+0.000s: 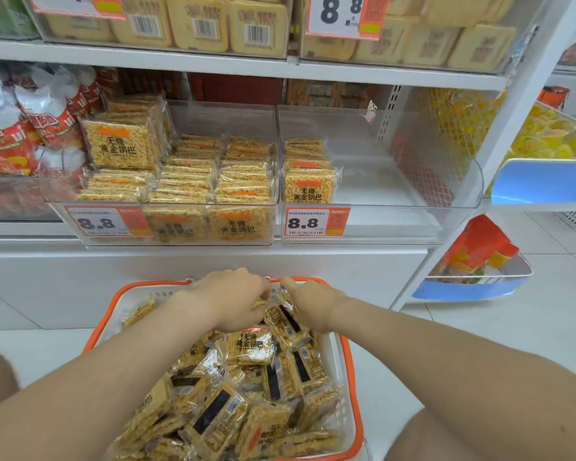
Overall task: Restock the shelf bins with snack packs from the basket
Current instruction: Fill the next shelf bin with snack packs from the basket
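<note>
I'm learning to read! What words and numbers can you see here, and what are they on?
"8.8": left bin price tag.
"8.8": right bin price tag.
"8.8": top shelf tag.
"无糖 黄金锅巴": snack packs.
Smaller print on the tags and packs: too blurred to read.

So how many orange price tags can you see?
4: one tag on the left bin, one on the right bin, two on the top shelf: a whole one, a cut-off one.

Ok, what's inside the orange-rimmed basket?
Heaped snack packs; the left hand and right hand grip some at the far end. The basket bottom is hidden under them.
</note>
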